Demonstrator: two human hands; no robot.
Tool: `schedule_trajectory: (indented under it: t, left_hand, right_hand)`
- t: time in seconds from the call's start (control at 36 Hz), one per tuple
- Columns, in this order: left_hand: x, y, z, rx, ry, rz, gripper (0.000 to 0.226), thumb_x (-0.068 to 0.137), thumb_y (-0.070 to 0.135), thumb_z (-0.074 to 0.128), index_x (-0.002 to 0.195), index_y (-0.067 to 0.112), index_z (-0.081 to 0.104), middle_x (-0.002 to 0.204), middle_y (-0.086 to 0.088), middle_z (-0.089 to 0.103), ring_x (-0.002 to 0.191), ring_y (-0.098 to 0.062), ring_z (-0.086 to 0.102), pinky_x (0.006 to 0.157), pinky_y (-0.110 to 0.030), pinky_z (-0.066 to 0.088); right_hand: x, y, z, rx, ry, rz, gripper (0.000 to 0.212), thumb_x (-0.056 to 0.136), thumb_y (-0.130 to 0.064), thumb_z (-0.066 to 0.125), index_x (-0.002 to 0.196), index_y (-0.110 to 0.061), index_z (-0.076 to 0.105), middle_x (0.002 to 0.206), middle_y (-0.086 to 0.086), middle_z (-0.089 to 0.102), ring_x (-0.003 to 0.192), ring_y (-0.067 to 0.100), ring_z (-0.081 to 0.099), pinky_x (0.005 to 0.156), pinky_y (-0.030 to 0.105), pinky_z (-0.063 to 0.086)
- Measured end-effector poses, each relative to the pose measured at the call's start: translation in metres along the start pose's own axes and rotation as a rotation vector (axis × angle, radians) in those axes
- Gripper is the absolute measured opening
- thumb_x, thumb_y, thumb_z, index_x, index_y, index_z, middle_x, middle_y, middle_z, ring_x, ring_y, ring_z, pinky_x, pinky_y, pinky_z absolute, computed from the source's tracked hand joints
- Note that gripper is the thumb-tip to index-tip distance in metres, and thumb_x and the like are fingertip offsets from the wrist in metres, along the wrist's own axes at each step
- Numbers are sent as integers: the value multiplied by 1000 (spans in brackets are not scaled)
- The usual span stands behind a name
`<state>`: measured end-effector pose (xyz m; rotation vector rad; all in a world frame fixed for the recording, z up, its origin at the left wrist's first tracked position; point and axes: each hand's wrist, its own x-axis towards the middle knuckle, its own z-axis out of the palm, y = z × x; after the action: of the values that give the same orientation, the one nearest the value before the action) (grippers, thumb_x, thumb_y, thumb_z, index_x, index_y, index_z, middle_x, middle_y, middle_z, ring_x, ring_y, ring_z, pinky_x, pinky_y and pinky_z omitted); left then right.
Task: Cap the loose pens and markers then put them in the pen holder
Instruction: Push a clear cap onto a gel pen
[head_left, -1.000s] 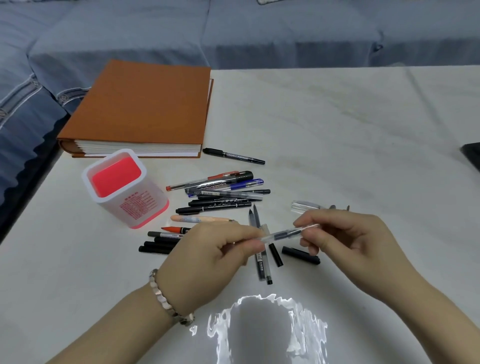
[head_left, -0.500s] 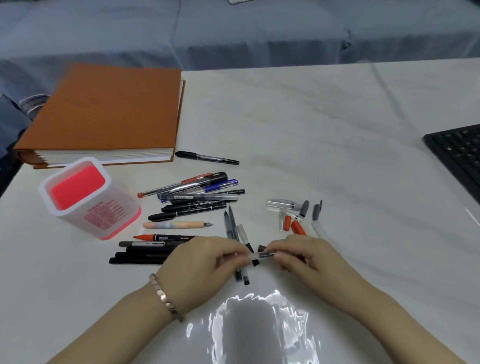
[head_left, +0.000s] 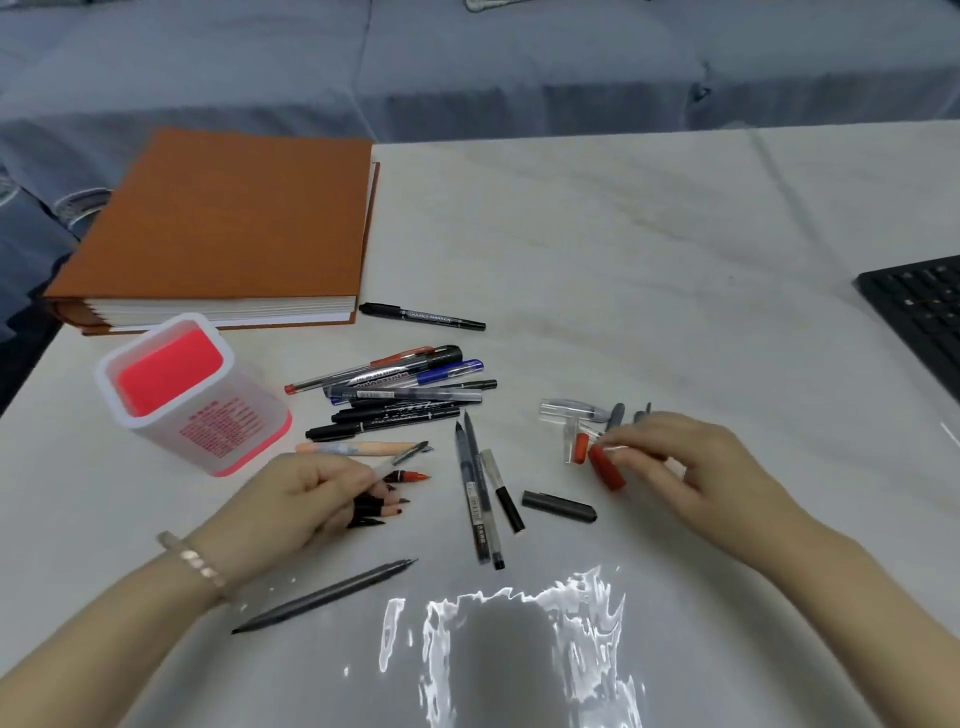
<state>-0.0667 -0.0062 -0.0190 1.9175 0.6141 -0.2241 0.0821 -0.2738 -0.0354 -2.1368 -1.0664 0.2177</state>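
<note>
Surface: white marbled table (head_left: 623, 249), glossy, with a bright patch of glare (head_left: 519, 649) at lower centre. Blue-grey upholstery (head_left: 467, 67) runs across the top of the frame beyond the table's far edge.

Upper left: thick orange-covered book (head_left: 223, 223) lying flat. Right edge: corner of a black keyboard (head_left: 919, 322).

Pen holder (head_left: 228, 431): white, pink inside, upright at centre left, just below the book.

Heap of pens (head_left: 405, 387) at centre, right of the holder, lying roughly parallel. One black marker (head_left: 422, 316) lies apart, beside the book's near edge. Three pens (head_left: 475, 493) lie side by side below the heap. A grey pen (head_left: 327, 595) lies slantwise lower left of centre, near the left wrist.

Left hand (head_left: 311, 493), bracelet (head_left: 195, 561) at the wrist: fingers curled, thumb and fingers pinching a clear pen (head_left: 402, 456) with its tip aimed up and right. A red-tipped marker (head_left: 410, 475) and dark pen tips poke out from beneath it.

Right hand (head_left: 691, 467), right of centre: fingers bent, tips gathered at the loose caps (head_left: 571, 413). Blurred; cannot tell whether they pinch one. A red cap (head_left: 607, 469) lies just below the fingertips, a black cap (head_left: 558, 507) lower left of it.
</note>
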Motion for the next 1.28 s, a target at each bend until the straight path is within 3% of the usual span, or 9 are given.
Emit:
schedule_trajectory:
  t: [0.08, 0.17, 0.31, 0.53, 0.64, 0.69, 0.78, 0.92, 1.28]
  left_hand:
    - [-1, 3, 20, 42, 39, 151, 19, 86, 19, 55, 77, 20, 72, 46, 7, 54, 44, 0, 44, 46, -7, 33]
    - [2, 5, 37, 3, 103, 197, 15, 83, 16, 59, 78, 25, 70, 52, 13, 58, 51, 2, 50, 53, -6, 37]
    - [3, 1, 44, -45, 198, 195, 19, 85, 15, 58, 83, 32, 65, 55, 19, 61, 52, -2, 45, 51, -9, 38]
    - [-7, 2, 46, -31, 199, 197, 19, 85, 18, 58, 79, 36, 63, 61, 16, 62, 49, -1, 47, 50, -4, 37]
    - [-9, 4, 46, -23, 202, 224, 21, 83, 20, 59, 82, 41, 63, 79, 11, 66, 67, -10, 58, 62, -6, 42]
    - [-9, 6, 46, -21, 203, 230, 21, 82, 21, 60, 83, 42, 63, 83, 13, 66, 71, -9, 60, 66, -9, 44]
    - [-9, 9, 48, 9, 208, 255, 23, 82, 22, 61, 78, 45, 62, 86, 13, 65, 73, -12, 61, 68, -19, 48]
    - [-13, 16, 50, 43, 182, 335, 22, 80, 38, 59, 77, 60, 59, 89, 18, 64, 82, -2, 60, 71, -10, 45]
    - [-23, 25, 48, 113, 179, 448, 21, 69, 56, 44, 83, 57, 59, 97, 24, 62, 91, 4, 57, 79, -6, 41]
  right_hand:
    - [9, -6, 23, -86, -44, 2, 38, 86, -40, 42, 106, -21, 67, 81, -27, 49, 81, -6, 42, 80, 5, 31]
    - [14, -8, 34, -163, -79, 19, 39, 89, -40, 41, 116, -21, 62, 93, -13, 58, 91, 3, 44, 81, 11, 28]
    - [19, 7, 22, -204, 83, 243, 18, 88, -14, 53, 93, -17, 70, 82, -1, 55, 88, 18, 50, 73, 21, 32]
    - [30, 16, 26, -413, -75, 351, 20, 86, -24, 53, 100, -15, 65, 95, 5, 51, 97, 25, 51, 72, 32, 43]
    - [31, 14, 26, -454, -37, 334, 20, 84, -25, 55, 96, -12, 65, 100, 6, 55, 99, 25, 51, 75, 34, 46]
    - [29, 6, 21, -358, 17, 343, 16, 83, -25, 56, 89, -12, 63, 91, 6, 59, 89, 22, 55, 71, 32, 46]
    - [23, -17, 14, 67, 132, 379, 8, 79, -14, 62, 72, -18, 61, 65, -3, 61, 57, 4, 55, 54, 12, 42]
    - [13, -53, 12, 565, 170, 325, 27, 81, 1, 58, 70, -21, 69, 55, -11, 60, 51, 7, 50, 56, 11, 42]
    - [8, -63, 13, 751, 106, 313, 19, 77, -23, 51, 79, -22, 70, 55, -5, 55, 56, 6, 49, 62, 14, 45]
